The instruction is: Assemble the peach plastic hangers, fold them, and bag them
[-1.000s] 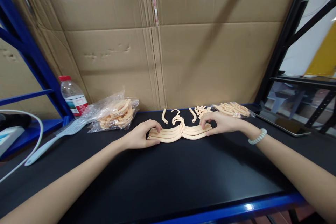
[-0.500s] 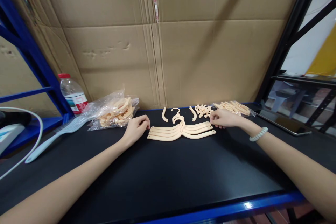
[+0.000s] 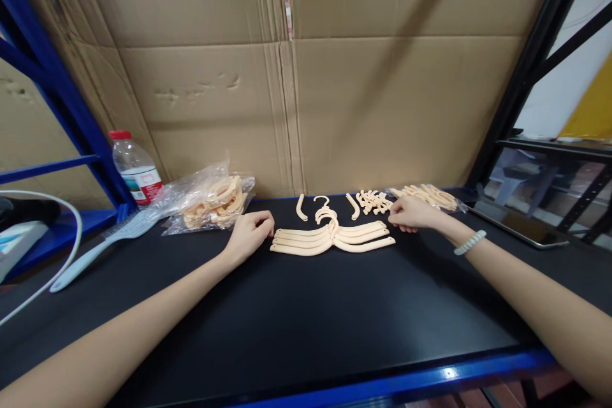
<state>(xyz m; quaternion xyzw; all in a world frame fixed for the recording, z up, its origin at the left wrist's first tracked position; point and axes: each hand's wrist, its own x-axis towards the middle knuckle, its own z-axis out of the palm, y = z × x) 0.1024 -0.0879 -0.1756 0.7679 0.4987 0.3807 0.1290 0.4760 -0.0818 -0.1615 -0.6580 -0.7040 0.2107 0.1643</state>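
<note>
Several cream plastic hangers [image 3: 306, 247] lie overlapped on the black tabletop [image 3: 306, 319], their hooks pointing away from me. Behind them are a loose hook [image 3: 321, 199], a curved arm piece [image 3: 301, 208] on the left and another curved piece [image 3: 353, 206] on the right. My left hand [image 3: 250, 234] rests with curled fingers just left of the hangers, nothing visible in it. My right hand [image 3: 410, 213] is closed beside their right ends, close to a pile of small cream parts [image 3: 373, 201]; its fingertips are pressed together and their contents, if any, are hidden.
A plastic bag of cream hooks [image 3: 215, 204], a pale blue fly swatter [image 3: 86, 262] and a red-capped bottle [image 3: 136, 169] are at the left. Toward the right lie a bag of arm pieces [image 3: 430, 196] and a dark tablet [image 3: 519, 226]. Cardboard [image 3: 406, 89] stands behind.
My right hand has moved slightly right, away from the hanger ends. My left hand stays put; the whole view has shifted a little.
</note>
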